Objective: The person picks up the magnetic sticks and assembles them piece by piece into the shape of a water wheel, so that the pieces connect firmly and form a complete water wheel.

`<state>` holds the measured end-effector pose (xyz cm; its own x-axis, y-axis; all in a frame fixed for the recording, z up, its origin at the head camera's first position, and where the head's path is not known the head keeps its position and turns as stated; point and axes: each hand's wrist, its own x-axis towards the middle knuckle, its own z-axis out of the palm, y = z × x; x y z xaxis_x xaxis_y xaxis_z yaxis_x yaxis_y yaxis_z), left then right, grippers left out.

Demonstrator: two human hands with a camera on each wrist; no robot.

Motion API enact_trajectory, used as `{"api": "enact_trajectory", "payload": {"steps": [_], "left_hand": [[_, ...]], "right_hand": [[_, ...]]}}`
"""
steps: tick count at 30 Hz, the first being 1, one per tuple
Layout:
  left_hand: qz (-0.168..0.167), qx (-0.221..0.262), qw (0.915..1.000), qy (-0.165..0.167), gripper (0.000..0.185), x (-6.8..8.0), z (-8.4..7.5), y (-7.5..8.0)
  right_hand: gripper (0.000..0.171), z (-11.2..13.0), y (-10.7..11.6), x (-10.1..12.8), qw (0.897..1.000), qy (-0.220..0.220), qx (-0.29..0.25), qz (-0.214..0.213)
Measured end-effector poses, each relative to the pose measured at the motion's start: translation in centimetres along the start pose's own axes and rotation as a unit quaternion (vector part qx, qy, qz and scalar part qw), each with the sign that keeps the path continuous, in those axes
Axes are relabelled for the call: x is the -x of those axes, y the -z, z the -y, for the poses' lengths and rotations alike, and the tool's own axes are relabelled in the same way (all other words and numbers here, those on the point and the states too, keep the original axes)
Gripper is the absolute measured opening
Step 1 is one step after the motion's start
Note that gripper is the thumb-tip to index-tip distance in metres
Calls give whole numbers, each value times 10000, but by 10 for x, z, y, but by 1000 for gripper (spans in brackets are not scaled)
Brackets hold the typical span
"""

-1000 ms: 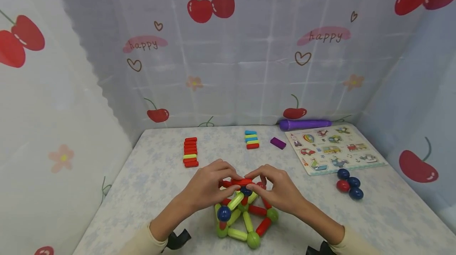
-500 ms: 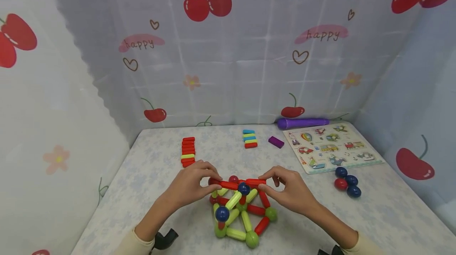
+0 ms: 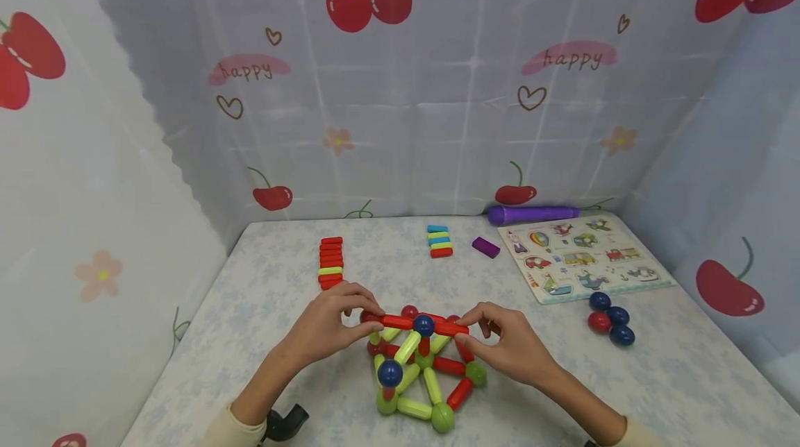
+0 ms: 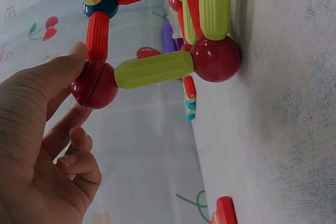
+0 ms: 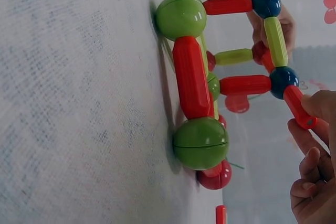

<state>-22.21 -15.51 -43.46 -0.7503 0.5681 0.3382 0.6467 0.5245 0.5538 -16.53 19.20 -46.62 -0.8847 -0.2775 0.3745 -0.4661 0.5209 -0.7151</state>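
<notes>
Left hand pinches a red ball at ten o'clock on a toy frame. Right hand, at two, pinches a red rod.

A long purple stick with a rounded head, perhaps a toy microphone, lies along the back edge of the pale, blue-mottled tabletop. Just in front is a flat white picture board; a small purple block lies to its left. Behind hangs a whitish cherry-print cloth.
</notes>
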Motion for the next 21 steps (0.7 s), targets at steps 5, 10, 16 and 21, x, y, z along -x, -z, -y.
{"api": "enact_trajectory", "payload": {"steps": [5, 10, 16, 21], "left_hand": [[114, 194, 9997, 94, 32, -1, 7, 1], [561, 559, 9968, 107, 35, -5, 15, 5], [1232, 711, 9898, 58, 41, -14, 20, 13], [1522, 808, 9850, 4, 43, -19, 24, 14]], "right_hand": [[18, -2, 3, -3, 9999, 7, 79, 64], [18, -3, 6, -7, 9996, -19, 9, 264], [15, -11, 12, -15, 9983, -156, -155, 534], [13, -28, 21, -39, 9976, -510, 33, 472]]}}
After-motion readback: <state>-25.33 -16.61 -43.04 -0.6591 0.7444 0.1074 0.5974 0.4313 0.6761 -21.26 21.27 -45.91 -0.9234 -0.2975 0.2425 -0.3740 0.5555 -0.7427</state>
